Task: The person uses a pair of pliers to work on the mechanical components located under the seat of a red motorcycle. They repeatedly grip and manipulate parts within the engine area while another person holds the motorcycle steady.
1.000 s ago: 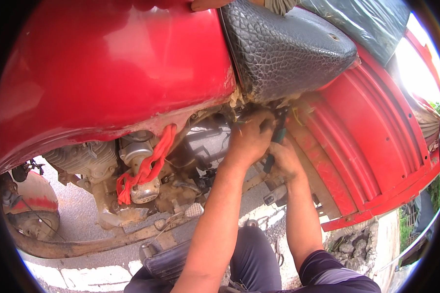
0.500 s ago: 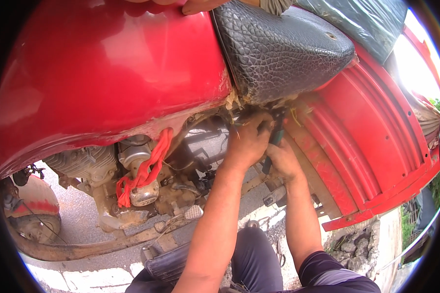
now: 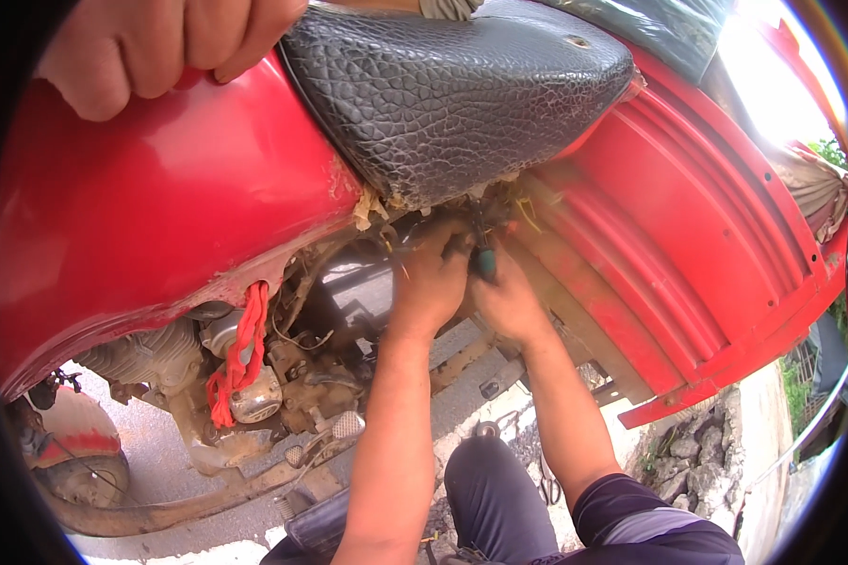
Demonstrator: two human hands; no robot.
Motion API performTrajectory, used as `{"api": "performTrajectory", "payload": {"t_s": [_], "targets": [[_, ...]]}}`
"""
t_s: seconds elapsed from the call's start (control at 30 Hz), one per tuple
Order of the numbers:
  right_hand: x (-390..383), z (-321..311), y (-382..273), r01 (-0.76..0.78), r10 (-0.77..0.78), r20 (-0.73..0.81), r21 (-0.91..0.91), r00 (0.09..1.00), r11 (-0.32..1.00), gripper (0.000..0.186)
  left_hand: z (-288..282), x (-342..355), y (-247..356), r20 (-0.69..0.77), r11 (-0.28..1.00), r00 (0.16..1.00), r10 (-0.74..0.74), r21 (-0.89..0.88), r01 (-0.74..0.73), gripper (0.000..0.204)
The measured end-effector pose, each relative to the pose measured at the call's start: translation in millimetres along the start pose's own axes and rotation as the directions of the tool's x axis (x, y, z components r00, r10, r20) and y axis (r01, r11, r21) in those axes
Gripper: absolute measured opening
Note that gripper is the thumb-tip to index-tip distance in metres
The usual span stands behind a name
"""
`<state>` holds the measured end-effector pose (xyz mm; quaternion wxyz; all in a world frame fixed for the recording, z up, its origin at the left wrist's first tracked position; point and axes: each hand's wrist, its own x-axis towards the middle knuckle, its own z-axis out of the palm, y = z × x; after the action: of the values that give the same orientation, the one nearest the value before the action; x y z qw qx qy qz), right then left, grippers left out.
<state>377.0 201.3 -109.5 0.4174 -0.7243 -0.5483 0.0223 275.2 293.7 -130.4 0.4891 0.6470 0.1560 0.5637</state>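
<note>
Under the black seat (image 3: 462, 94) of a red motor vehicle, my two hands are close together. My right hand (image 3: 509, 297) is closed around a hand tool with a teal and dark handle (image 3: 485, 264); its working end is lost in shadow, so its exact kind is unclear. Just left of it, my left hand (image 3: 431, 282) has its fingers curled in at the gap below the seat. What those fingers pinch is hidden. Thin yellow wires (image 3: 528, 215) hang beside the tool, by the red ribbed rear panel (image 3: 669, 245).
Another person's hand (image 3: 170, 42) rests on the red tank (image 3: 179, 188). A red cloth strip (image 3: 245, 353) hangs beside the engine (image 3: 151, 358). A foot pedal (image 3: 347, 426) lies near my left forearm. Broken stones (image 3: 683, 461) are on the ground at lower right.
The view has shifted, so the vehicle and my hands appear further left. More of the other person's hand shows on the tank. My right hand has turned slightly with the tool, staying beside the left.
</note>
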Motion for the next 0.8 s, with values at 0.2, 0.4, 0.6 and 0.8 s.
{"api": "performTrajectory", "payload": {"t_s": [0.2, 0.4, 0.6, 0.8], "targets": [[-4, -3, -1, -0.144, 0.135, 0.081, 0.131, 0.988, 0.981, 0.043, -14, 5, -7, 0.202, 0.981, 0.978, -0.045, -0.178, 0.082, 0.019], [-5, -8, -13, -0.220, 0.155, 0.193, 0.389, 0.969, 0.895, 0.045, -17, 9, -1, 0.197, 0.968, 0.980, 0.014, -0.249, 0.036, 0.019], [-6, -6, 8, -0.135, 0.122, 0.064, 0.262, 0.990, 0.956, 0.036, 2, 11, -13, 0.183, 0.903, 0.983, -0.021, -0.418, 0.097, 0.017], [-5, -3, 1, -0.168, 0.165, 0.034, 0.291, 0.986, 0.942, 0.042, -2, 11, -21, 0.239, 0.950, 0.970, 0.032, -0.308, 0.044, 0.016]]}}
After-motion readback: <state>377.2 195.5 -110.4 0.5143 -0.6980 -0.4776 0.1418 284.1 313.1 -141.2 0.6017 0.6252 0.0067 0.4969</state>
